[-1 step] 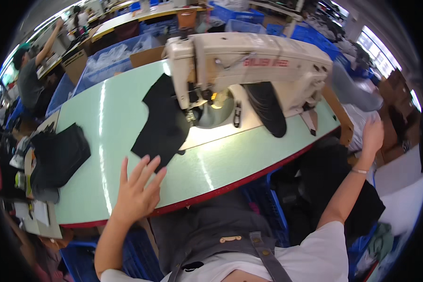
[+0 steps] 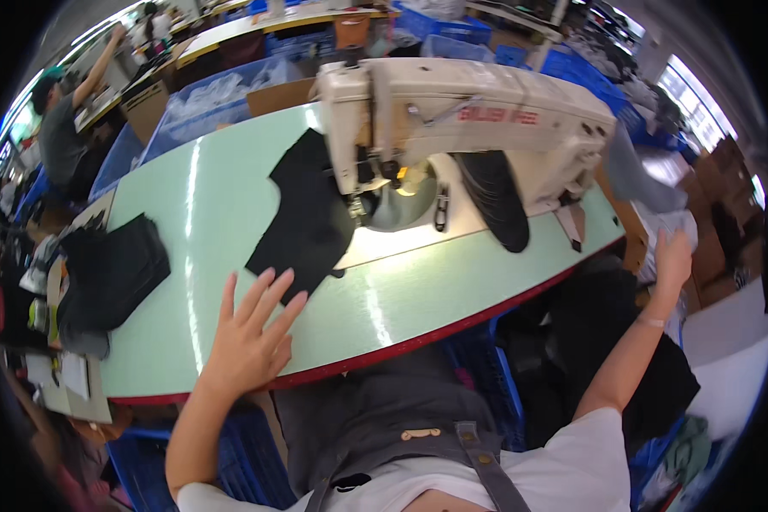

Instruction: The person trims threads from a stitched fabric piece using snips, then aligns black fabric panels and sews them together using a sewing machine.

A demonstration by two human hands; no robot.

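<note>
My left hand (image 2: 252, 333) hovers over or rests on the near left part of the pale green table (image 2: 154, 316), fingers spread and holding nothing. Its fingertips are by the lower edge of a black fabric piece (image 2: 303, 222), whose right side lies by the presser foot of a white sewing machine (image 2: 478, 98). Past the table's right end, my right hand (image 2: 674, 258) reaches to a whitish plastic bag (image 2: 653, 226); its fingers are too blurred to tell their grip. A grey sock-shaped piece (image 2: 644, 175) lies just beyond that hand.
A stack of black fabric (image 2: 115, 269) lies at the table's left end. Small thread snips (image 2: 441, 207) and a dark, sole-shaped piece (image 2: 495, 200) rest beside the machine. Blue crates (image 2: 495, 375) stand below, black cloth (image 2: 606, 341) to the right. Another person (image 2: 64, 128) is far left.
The view has shifted slightly, so the machine and table sit a little further right. My right hand appears slightly lower, at the bag. My left hand's spread fingers look much the same.
</note>
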